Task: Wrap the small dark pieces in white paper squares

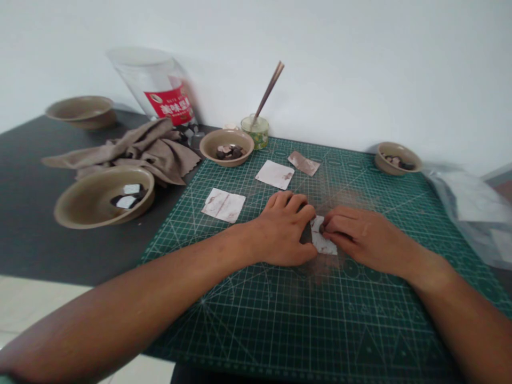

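Observation:
A small white paper sheet (pixel 328 247) with brown smudges lies on the green cutting mat (pixel 280 314) between my hands. My left hand (pixel 286 229) rests palm down with its fingers spread, thumb and index fingertip at the sheet's left edge. Something dark grey shows between that thumb and index finger; I cannot tell what it is. My right hand (pixel 358 232) is closed in a pinch over the sheet, on a small dark brown piece (pixel 322 228) mostly hidden by the fingertips. Brown dust smears the mat around both hands.
Smudged white sheets (pixel 224 205) and a brown-coated sheet (pixel 304 163) lie farther back. Bowls of dark pieces stand left (pixel 104 205), behind (pixel 226 152) and right (pixel 398 158). A cloth (pixel 148 146), a clear jar (pixel 140 74), a cup with sticks (pixel 260 133) and a plastic bag (pixel 472 208) surround the mat.

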A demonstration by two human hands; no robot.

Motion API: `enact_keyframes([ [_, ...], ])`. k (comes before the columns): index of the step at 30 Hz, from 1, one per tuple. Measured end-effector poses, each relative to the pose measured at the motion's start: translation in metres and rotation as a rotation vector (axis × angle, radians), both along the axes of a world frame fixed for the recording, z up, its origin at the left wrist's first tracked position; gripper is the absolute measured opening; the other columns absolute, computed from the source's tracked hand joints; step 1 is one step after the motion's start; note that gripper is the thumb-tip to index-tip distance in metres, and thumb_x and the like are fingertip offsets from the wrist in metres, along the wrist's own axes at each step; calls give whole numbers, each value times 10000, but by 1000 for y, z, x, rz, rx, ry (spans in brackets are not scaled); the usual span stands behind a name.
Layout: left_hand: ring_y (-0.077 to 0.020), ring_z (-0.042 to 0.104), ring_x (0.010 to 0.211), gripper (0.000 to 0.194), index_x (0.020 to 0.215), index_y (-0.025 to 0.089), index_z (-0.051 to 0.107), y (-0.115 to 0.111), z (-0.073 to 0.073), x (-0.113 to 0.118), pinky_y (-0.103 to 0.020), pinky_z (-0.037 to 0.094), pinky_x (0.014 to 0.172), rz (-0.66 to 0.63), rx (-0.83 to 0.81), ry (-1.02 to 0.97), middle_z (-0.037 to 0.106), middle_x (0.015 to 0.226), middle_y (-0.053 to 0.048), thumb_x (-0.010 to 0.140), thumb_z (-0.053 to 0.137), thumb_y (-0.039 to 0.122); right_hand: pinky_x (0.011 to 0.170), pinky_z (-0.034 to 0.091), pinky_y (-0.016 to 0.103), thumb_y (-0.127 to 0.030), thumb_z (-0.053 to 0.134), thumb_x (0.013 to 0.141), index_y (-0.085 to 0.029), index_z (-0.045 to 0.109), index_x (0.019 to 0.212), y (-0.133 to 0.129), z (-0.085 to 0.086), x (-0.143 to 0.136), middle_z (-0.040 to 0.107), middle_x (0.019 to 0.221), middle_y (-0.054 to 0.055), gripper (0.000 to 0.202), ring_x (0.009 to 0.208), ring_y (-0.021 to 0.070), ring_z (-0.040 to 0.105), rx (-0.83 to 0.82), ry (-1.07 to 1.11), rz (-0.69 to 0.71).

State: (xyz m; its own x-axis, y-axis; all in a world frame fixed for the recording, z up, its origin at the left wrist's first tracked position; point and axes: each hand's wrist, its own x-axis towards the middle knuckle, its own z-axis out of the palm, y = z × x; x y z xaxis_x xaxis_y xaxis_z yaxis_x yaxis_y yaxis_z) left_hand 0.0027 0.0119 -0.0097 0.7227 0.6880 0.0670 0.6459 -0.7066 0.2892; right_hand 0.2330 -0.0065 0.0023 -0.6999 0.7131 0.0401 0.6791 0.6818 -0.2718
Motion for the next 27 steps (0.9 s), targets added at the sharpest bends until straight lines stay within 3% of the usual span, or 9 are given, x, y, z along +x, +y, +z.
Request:
enact_keyframes([
  [13, -356, 404, 1277, 451, 1170, 193, 543, -1, -2, 0, -547, 316, 1134, -5, 33, -2, 492, 1325, -118, 837, 586, 495, 803, 491, 350, -213, 497, 1008, -181, 684, 971, 0, -3, -5, 686, 969, 90, 193, 908, 216, 641, 83, 5, -3],
  [18, -360, 399, 1294, 484, 1193, 191, 534, -1, -4, 1, -549, 311, 1134, 0, 26, -14, 494, 1321, -121, 835, 583, 513, 751, 484, 322, -214, 517, 1001, -188, 679, 934, -2, 1, -3, 667, 931, 61, 178, 830, 185, 622, -25, 19, 40],
  [24, -356, 390, 1303, 442, 1160, 201, 522, -2, -6, 1, -550, 310, 1133, 4, 38, -18, 491, 1325, -112, 832, 582, 492, 811, 491, 355, -220, 499, 1011, -168, 685, 969, -1, -3, -7, 667, 973, 84, 197, 897, 209, 624, 29, 23, -9],
  [27, -358, 394, 1297, 445, 1153, 188, 525, -2, -7, 1, -544, 315, 1134, -11, 40, -27, 493, 1316, -119, 839, 573, 498, 803, 491, 345, -202, 490, 1010, -172, 683, 958, -1, -4, -9, 667, 972, 80, 203, 895, 205, 621, 5, 14, 41],
])
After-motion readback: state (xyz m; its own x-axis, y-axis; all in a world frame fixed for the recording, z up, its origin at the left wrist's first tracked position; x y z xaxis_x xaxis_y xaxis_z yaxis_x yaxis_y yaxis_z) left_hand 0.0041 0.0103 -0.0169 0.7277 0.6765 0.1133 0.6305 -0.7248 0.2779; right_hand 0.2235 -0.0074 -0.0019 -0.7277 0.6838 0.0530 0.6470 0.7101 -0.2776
